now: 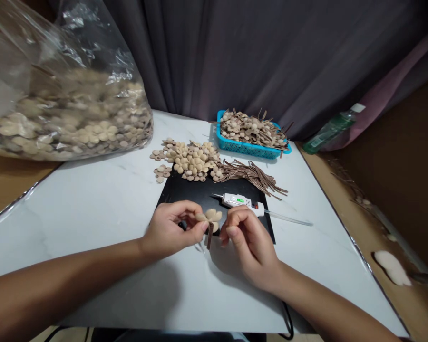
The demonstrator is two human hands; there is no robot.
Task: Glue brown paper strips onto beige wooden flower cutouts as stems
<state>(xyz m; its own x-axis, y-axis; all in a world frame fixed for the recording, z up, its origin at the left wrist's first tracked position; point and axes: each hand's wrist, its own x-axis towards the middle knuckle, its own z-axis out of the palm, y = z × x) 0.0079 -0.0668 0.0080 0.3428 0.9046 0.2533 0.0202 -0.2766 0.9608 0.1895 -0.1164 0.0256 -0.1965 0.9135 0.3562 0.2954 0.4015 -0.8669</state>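
so, left hand (pixel 171 227) pinches the flower (pixel 214 215), right hand (pixel 251 244) loosely curled, contents unclear; its bump could twist the strip (pixel 210 237) below that pinch.

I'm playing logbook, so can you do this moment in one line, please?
left hand: holds pale flower, brown strip hanging below | right hand: beside flower, no hold visible | glue gun: on black mat

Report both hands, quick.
Left hand: closed, holding a flower with a brown strip.
Right hand: loosely curled, no held thing visible; whether fully closed cannot be told.
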